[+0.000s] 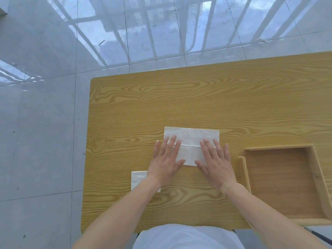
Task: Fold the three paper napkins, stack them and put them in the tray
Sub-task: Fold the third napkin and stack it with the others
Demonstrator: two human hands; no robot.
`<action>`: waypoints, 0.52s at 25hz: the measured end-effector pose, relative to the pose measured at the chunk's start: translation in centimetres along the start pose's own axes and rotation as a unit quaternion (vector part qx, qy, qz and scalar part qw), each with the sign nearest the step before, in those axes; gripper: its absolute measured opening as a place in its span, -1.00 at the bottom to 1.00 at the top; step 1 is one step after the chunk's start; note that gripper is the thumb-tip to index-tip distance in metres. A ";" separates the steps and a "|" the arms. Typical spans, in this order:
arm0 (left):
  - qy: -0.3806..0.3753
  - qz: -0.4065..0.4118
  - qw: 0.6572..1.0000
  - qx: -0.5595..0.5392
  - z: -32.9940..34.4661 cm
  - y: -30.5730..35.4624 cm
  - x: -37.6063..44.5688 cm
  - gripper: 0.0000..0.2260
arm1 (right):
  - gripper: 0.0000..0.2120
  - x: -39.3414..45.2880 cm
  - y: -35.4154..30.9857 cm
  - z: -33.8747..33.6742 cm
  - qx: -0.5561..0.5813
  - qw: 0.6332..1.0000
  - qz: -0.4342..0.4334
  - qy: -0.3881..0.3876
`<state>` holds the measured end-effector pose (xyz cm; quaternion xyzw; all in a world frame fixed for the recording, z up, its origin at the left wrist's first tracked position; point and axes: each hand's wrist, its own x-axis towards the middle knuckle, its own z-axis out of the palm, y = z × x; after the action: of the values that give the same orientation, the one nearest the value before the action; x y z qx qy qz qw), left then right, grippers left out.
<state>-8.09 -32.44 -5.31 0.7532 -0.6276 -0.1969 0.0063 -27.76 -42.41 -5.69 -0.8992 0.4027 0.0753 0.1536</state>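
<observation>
A white paper napkin lies flat on the wooden table, with a crease running across its middle. My left hand rests palm down on its left end, fingers spread. My right hand presses flat on its right end in the same way. Neither hand grips anything. A second white napkin, folded small, lies near the table's front left, partly hidden under my left forearm. The wooden tray stands at the right with nothing in it. I see no third napkin.
The table's left edge is close to the folded napkin, with grey tiled floor beyond it. Bare tabletop stretches behind the napkin toward the far edge. The tray's left wall stands just right of my right wrist.
</observation>
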 end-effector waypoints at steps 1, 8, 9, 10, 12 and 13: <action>0.028 0.003 1.000 -0.009 -0.7 -0.6 0.2 -0.43 | -0.39 0.2 0.4 -0.7 -0.003 1.000 0.001 0.029; 0.029 0.000 0.999 -0.024 -3.8 -4.3 2.7 -0.73 | -0.74 1.8 2.6 -3.1 0.026 0.995 -0.021 0.091; 0.028 0.001 0.999 -0.028 -4.0 -4.4 2.8 -0.76 | -0.77 1.9 2.6 -3.3 0.030 0.995 -0.021 0.090; 0.032 0.000 0.999 -0.031 -4.0 -4.4 3.0 -0.78 | -0.80 2.0 2.6 -3.4 0.035 0.995 -0.019 0.087; 0.043 -0.003 0.998 -0.035 -4.0 -4.2 3.2 -0.83 | -0.85 2.1 2.6 -3.5 0.044 0.996 -0.013 0.081; 0.045 -0.006 0.998 -0.037 -4.0 -4.1 3.3 -0.84 | -0.87 2.2 2.5 -3.5 0.048 0.996 -0.010 0.077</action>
<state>-2.51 -35.61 -3.62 0.7643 -0.6143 -0.1862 0.0615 -28.15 -46.70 -3.54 -0.8979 0.4077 -0.0151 0.1654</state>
